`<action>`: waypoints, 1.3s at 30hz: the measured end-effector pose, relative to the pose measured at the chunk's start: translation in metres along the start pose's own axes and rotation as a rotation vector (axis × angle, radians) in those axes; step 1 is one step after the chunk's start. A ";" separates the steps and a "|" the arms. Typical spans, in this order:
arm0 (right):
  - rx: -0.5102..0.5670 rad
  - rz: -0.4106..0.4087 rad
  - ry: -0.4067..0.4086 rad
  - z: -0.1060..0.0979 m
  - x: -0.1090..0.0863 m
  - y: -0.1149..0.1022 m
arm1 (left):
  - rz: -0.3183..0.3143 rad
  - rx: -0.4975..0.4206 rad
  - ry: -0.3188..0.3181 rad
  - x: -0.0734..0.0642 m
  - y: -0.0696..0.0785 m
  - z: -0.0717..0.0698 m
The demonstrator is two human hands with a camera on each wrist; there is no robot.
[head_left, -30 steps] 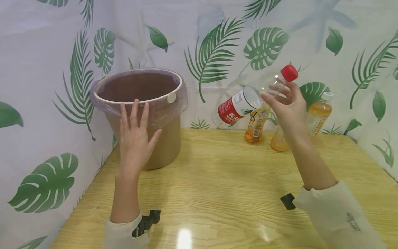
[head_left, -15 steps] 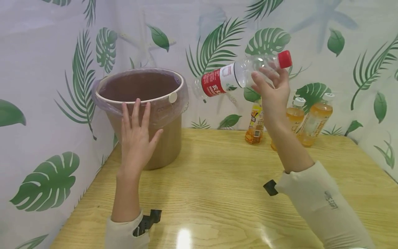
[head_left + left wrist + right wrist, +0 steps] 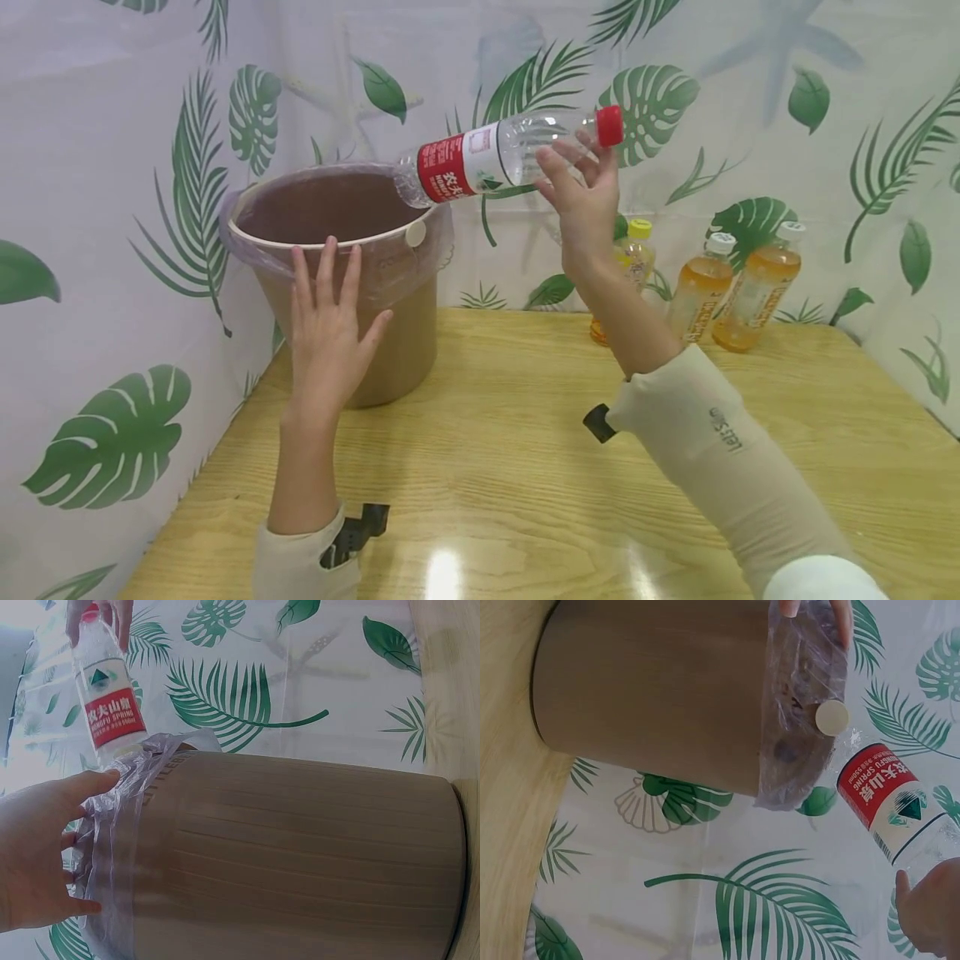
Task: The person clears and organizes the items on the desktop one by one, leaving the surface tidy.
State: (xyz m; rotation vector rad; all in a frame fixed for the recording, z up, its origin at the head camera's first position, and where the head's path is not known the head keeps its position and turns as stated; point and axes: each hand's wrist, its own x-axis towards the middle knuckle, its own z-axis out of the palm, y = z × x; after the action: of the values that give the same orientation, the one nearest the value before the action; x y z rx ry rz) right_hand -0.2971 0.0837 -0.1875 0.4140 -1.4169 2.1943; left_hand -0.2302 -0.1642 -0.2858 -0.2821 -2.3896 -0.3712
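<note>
A clear plastic water bottle (image 3: 487, 158) with a red cap and a red-and-white label hangs tilted in the air. My right hand (image 3: 585, 200) grips it near the capped end. The bottle's base reaches over the right rim of a brown trash bin (image 3: 397, 350), which is lined with a thin translucent bag (image 3: 405, 275). My left hand (image 3: 326, 342) rests on the near side of the bin, its fingers spread and fairly straight over the bag at the rim. In the left wrist view the bottle (image 3: 112, 712) slants down toward the bin's mouth.
To the right, two bottles of orange drink (image 3: 701, 287) with white caps stand on the wooden table (image 3: 510, 433). A yellow-capped bottle (image 3: 637, 250) stands partly hidden behind my right forearm. A leaf-patterned sheet (image 3: 517, 50) covers the walls behind.
My right hand has carried the water bottle left and upward, from beside the drink bottles to over the bin's rim, tipping it closer to level. My left hand has stayed put.
</note>
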 end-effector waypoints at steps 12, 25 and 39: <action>-0.077 0.049 -0.124 0.024 0.007 0.024 | -0.010 0.001 -0.014 0.000 0.001 -0.001; -0.276 0.119 -0.259 0.046 0.014 0.039 | -0.007 -0.011 0.001 0.000 0.000 0.000; -0.458 0.104 -0.364 0.067 0.006 0.051 | 0.021 -0.005 0.022 0.000 0.000 0.000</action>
State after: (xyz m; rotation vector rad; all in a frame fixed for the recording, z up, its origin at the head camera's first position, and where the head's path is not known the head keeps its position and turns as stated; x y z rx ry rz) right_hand -0.3309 0.0070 -0.1953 0.6010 -2.1149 1.8456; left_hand -0.2300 -0.1642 -0.2857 -0.3040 -2.3627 -0.3681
